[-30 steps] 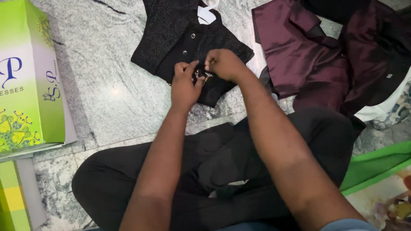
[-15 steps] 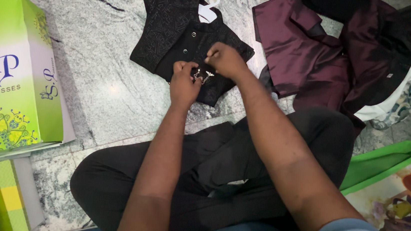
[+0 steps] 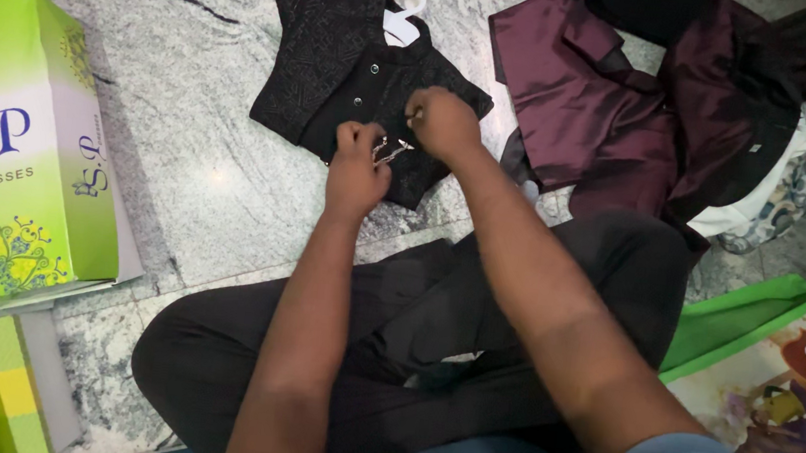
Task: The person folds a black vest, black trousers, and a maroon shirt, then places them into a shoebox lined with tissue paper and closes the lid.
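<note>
Your left hand (image 3: 358, 163) and right hand (image 3: 441, 122) both pinch small metal clip (image 3: 391, 149) over black shirt (image 3: 338, 82), steadying it for fastening.

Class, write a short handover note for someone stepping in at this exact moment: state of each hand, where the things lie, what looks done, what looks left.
Left hand: closed, pinching a small shiny fitting at the front of the black garment.
Right hand: closed on the same spot, fingers at the fitting.
The black garment lies flat on the stone floor, on a white hanger. A maroon garment lies to its right, green boxes to the left.
Done: garment laid out.
Left: the fitting appears unfinished; hard to tell.
</note>
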